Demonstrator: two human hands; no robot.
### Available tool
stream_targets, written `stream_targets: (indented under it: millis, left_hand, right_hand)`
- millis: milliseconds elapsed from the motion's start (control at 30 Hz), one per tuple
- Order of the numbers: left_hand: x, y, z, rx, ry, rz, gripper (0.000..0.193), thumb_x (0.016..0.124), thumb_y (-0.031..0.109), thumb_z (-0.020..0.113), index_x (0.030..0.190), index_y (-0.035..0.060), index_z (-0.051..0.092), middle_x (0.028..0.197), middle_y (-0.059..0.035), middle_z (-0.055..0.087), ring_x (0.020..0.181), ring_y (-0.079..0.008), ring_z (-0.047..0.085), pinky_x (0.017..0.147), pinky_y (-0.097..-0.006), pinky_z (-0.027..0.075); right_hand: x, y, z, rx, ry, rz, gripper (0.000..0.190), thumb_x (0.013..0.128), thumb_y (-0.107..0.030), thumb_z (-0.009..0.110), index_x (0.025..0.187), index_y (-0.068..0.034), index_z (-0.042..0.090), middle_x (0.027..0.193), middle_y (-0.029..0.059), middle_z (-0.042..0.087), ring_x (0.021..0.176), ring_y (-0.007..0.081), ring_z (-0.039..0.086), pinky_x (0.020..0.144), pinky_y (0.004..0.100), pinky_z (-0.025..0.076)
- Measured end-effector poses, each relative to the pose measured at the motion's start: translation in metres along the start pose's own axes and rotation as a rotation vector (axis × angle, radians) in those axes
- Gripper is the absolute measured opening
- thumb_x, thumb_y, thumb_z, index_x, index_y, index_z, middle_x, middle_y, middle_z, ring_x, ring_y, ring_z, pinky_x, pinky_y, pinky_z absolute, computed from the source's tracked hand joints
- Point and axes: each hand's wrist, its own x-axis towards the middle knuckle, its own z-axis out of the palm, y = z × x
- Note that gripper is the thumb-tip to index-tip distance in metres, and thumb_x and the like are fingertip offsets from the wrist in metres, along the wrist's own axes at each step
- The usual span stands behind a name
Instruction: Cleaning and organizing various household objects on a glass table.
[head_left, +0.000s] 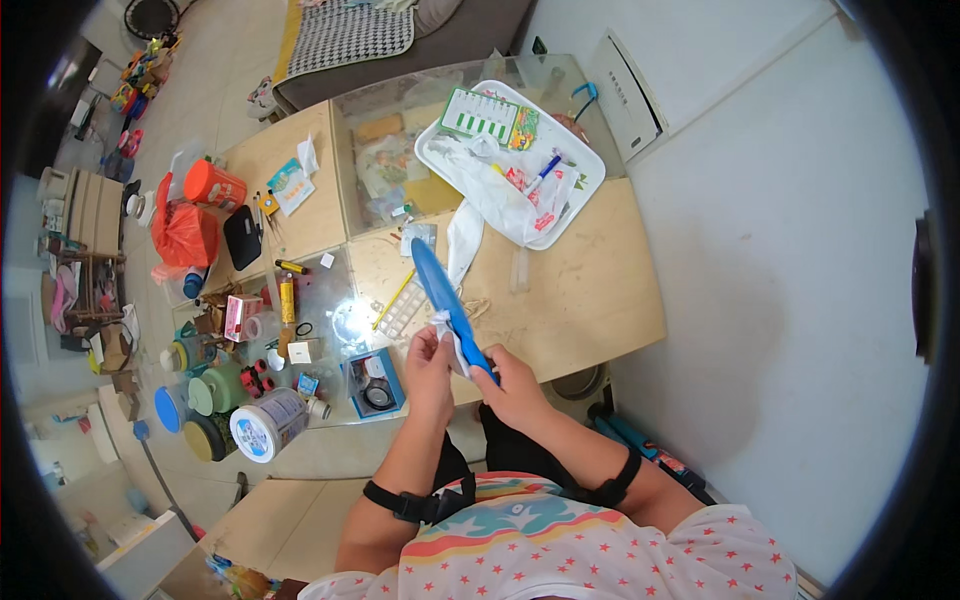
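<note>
A long blue knife (444, 289) with a rounded far tip is held out over the front edge of the wooden table (592, 285). My right hand (516, 382) is closed round its near end, thumb on top. Pinched in my left hand (430, 366) is a crumpled white tissue (450, 341), pressed to the knife's left side partway along. Part of the tissue is hidden by my fingers. Beyond the knife lie a blister pack (403, 307) and a yellow pencil (393, 298).
A white tray (592, 191) at the back holds a plastic bag (487, 176), a blue marker (544, 174) and a green-edged card. Left, a blue box (373, 382), a white tub (270, 424), jars and a red bag (185, 231) crowd the table. A wall (780, 262) stands right.
</note>
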Motion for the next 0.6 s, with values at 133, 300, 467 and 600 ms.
stream_targets:
  millis: [133,300,467,600]
  left_hand:
    - [-0.011,-0.002,0.012,-0.312,-0.045,-0.262,0.026,0.088,0.007,0.048,0.113,0.0062,0.042,0.093,-0.0015,0.053,0.080,-0.0085,0.051,0.069,-0.0213,0.042]
    - [0.011,-0.033,0.001,-0.116,-0.109,-0.133,0.036,0.085,0.002,0.049,0.119,0.0051,0.037,0.096,-0.0071,0.055,0.085,-0.0129,0.055,0.072,-0.0262,0.046]
    - [0.040,-0.059,-0.029,-0.209,-0.007,-0.311,0.036,0.084,-0.002,0.048,0.118,0.0039,0.037,0.101,-0.0115,0.056,0.086,-0.0181,0.059,0.076,-0.0301,0.048]
    - [0.041,-0.081,-0.055,-0.124,0.085,-0.282,0.038,0.083,-0.005,0.046,0.119,0.0038,0.039,0.106,-0.0116,0.054,0.093,-0.0217,0.057,0.080,-0.0329,0.048]
  right_hand:
    - [0.019,0.011,0.011,-0.171,0.068,-0.009,0.028,0.081,-0.021,0.056,0.097,0.000,0.046,0.085,0.0194,0.051,0.073,0.0356,0.054,0.062,0.0418,0.045]
    - [0.033,0.042,0.023,-0.354,0.011,0.005,0.039,0.079,-0.024,0.059,0.105,0.000,0.043,0.098,0.0185,0.047,0.079,0.0357,0.055,0.068,0.0430,0.046]
    - [0.055,0.090,0.019,-0.147,-0.154,-0.097,0.046,0.075,-0.028,0.064,0.109,-0.001,0.048,0.098,0.0146,0.051,0.076,0.0303,0.057,0.069,0.0386,0.047]
    - [0.102,0.142,-0.001,0.045,0.099,0.276,0.027,0.075,-0.022,0.063,0.091,-0.001,0.058,0.080,0.0126,0.057,0.078,0.0266,0.056,0.069,0.0365,0.046]
